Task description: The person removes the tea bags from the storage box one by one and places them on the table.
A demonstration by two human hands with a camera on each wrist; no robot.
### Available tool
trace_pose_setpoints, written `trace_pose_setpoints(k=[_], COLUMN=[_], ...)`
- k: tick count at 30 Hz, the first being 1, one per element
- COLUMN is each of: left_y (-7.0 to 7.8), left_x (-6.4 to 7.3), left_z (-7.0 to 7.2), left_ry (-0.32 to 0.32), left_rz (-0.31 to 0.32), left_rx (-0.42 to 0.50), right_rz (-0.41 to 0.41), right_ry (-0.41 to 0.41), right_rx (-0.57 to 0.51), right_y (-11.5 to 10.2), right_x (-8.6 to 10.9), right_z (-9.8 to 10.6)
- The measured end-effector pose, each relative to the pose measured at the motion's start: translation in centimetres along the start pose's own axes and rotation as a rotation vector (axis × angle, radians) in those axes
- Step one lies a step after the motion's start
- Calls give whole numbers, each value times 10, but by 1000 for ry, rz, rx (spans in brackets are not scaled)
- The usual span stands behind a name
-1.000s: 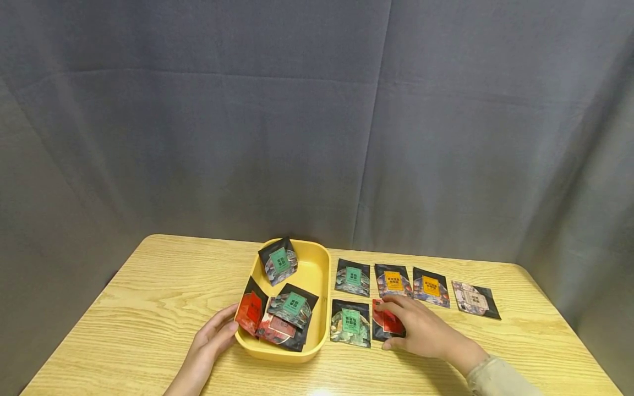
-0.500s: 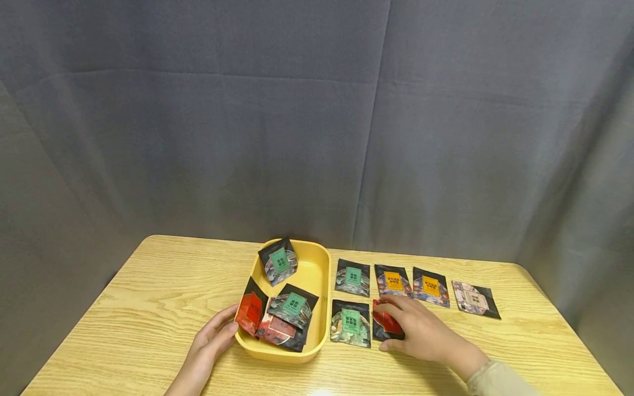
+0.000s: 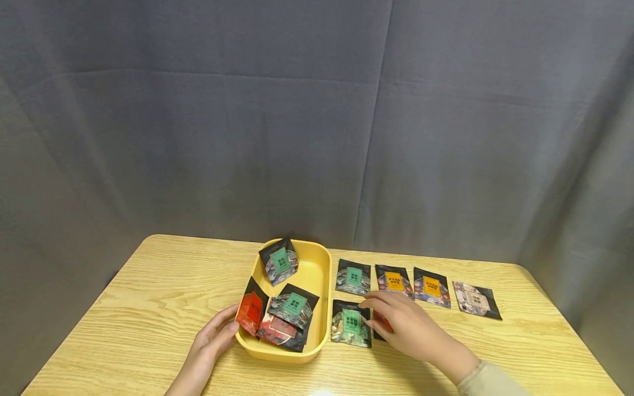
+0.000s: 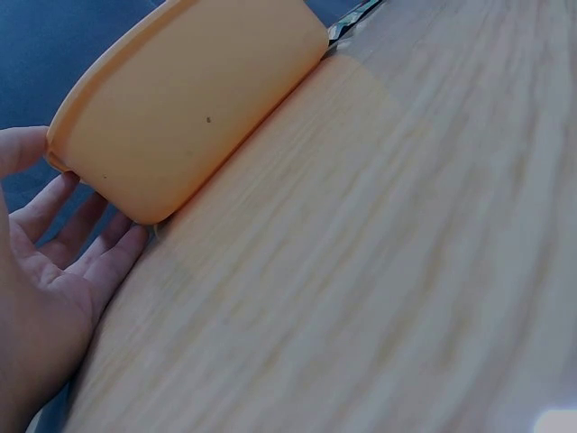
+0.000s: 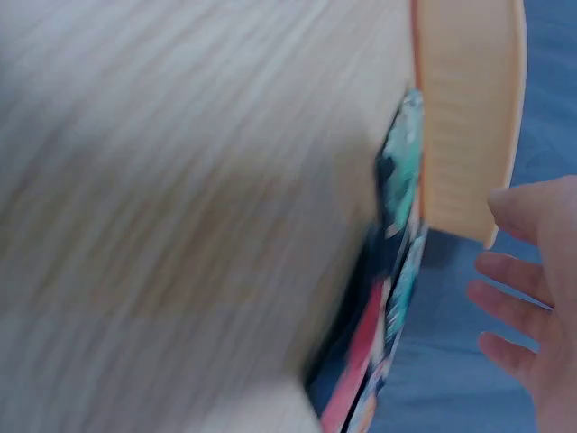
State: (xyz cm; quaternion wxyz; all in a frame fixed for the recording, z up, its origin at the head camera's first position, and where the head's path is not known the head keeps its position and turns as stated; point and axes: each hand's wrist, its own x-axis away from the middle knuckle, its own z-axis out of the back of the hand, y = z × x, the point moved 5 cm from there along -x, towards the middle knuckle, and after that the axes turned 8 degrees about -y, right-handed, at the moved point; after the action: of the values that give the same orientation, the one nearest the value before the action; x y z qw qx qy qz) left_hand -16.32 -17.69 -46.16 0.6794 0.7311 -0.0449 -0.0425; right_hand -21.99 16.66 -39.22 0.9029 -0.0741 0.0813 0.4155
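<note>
The right hand point(image 3: 408, 328), fingers loose and holding nothing, hovers above the black-red packet point(image 3: 383, 321); the nearest black-green packet point(image 3: 349, 330) lies at its fingertips; the left hand point(image 3: 210, 338), relaxed, clasps nothing, its fingers touching the yellow bin point(image 3: 284, 356).

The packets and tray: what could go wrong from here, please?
The right hand, above the red packet, might nudge the near green packet beside it. In the tray, the far packet leans against the rim; a jolt could tip it out. The left hand touches the tray's near left corner and might shift it.
</note>
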Motion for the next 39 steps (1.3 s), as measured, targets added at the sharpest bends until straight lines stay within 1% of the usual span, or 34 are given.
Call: trace_pose_setpoints(k=[5,14,17,23,27,31,35,39], left_y=[-1,-1,-1,-1,-2,-1,0,-1], left_x=[0,-1,-1,-1,-1,-1,-1,0], left_z=[1,0,0,0,1,2,2,1], left_ry=[-1,-2,-5,-8,-7,-10,-14,-6], left_rz=[11,26,25,32,33,23,16,34], left_rx=[-11,-19,-14,-23,-25,-21,-11,-8], right_rz=[31,94,98,81,91,102,94,87], right_ry=[50,67,67,28,10,-19,-61,-83], right_rx=[-1,-8,-19,-39,-46,-49,-47,-51], right_y=[-12,-37,-44,-58,-67,-75,-81,-84], right_x=[-15,-42,-50,-66,-75,-84,-92,-97], right_z=[8,14,14,12,7,1,-5,-9])
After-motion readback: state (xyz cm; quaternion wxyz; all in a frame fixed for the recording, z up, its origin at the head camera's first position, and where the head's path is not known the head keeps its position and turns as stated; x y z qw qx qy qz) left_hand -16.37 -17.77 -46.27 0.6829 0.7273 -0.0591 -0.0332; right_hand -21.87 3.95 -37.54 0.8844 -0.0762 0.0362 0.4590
